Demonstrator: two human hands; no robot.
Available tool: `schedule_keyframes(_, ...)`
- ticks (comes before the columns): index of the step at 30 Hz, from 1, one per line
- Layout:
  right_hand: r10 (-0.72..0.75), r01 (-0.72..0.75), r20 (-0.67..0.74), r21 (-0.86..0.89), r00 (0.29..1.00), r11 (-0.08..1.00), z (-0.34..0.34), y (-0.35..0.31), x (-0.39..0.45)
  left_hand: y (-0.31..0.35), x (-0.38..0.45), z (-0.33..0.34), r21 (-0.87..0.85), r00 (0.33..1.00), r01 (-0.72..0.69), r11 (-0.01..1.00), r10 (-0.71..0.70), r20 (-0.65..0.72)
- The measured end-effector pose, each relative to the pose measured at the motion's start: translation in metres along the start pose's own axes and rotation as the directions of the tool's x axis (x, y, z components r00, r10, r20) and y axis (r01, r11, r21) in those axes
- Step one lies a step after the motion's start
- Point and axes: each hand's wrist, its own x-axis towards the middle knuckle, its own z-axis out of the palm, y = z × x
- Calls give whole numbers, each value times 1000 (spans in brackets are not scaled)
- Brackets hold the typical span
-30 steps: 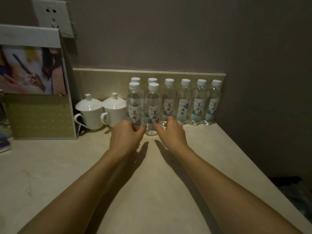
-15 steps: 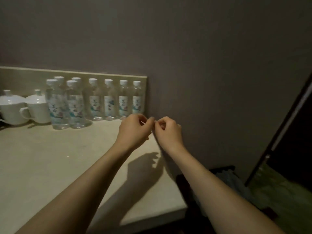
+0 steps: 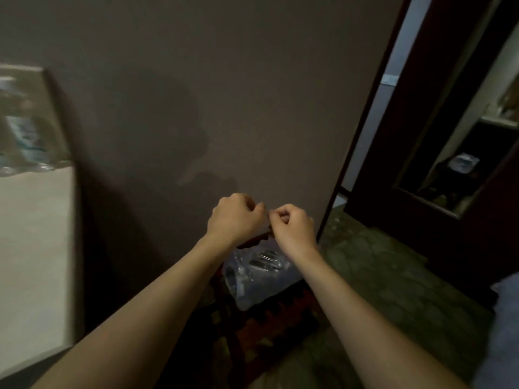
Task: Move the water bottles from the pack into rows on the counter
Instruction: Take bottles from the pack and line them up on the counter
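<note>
Nearest, the pack (image 3: 257, 272) is sitting low on something dark and patterned, right below the two hands, its crinkly plastic wrap catching light. Inside it, bottle shapes are only being hinted at, so no count. Just above the pack, the left hand (image 3: 234, 219) and right hand (image 3: 295, 227) are being held curled, knuckles nearly touching, nothing visibly gripped. Full bottles will probably be feeling heavy and slick, so each is best grabbed around the middle. Far left of the pack, blurred bottles (image 3: 22, 141) are standing on the counter (image 3: 33, 248).

Two hands, left (image 3: 234, 217) and right (image 3: 295, 224), one plastic-wrapped pack (image 3: 254, 273), one counter (image 3: 31, 248)
</note>
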Motion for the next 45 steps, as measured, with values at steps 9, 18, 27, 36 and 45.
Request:
schedule_keyframes(9, 227, -218, 94, -98, 969, 971, -3, 130, 114, -55, 101, 159, 111, 958, 189, 976, -208, 196)
schedule_keyframes(18, 360, -322, 341, -164, 868, 933, 49, 218, 191, -110, 157, 245, 144, 900, 338, 930, -364, 239)
schedule_keyframes(27, 456, -267, 667, -372, 589, 889, 110, 304, 249, -156, 194, 299, 144, 799, 526, 838, -545, 253)
schedule_keyframes(36, 462, -183, 761, -428, 455, 885, 151, 365, 294, -163, 233, 364, 26, 719, 645, 764, -619, 316)
schedule_keyframes(45, 503, -158, 755, -485, 420, 860, 210, 418, 284, -217, 251, 419, 9, 618, 760, 650, -727, 300)
